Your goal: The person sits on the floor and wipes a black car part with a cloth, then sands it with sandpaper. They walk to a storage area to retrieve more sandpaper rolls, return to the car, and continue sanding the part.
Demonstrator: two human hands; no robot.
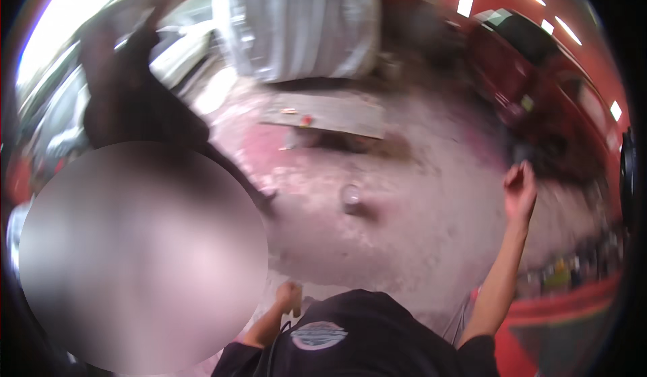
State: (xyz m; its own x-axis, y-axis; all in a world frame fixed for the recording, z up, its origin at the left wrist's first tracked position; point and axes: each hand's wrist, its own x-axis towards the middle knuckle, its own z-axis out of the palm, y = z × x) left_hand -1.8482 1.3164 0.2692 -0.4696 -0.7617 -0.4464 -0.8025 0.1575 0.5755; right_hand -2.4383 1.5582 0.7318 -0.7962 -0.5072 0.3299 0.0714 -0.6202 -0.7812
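My left hand (288, 296) is low, close to the front of my dark shirt, with its fingers curled closed. A small brownish shape shows at its lower side, too blurred to name. My right arm reaches out to the right, away from my body. At its end my right hand (520, 189) is raised over the floor, fingers bent and bunched. Motion blur hides whether they are closed, and no object shows in it. The nearest thing beyond it is a dark red vehicle (505, 73). A small can-like container (351, 199) stands on the floor between both hands, touched by neither.
A low grey bench or board (330, 112) with small red items stands before a vehicle under a silvery cover (300, 26). A dark-clothed person (141, 107) is at the left. Blurred clutter (563, 272) lines a red edge at right. A blurred round patch hides the lower left.
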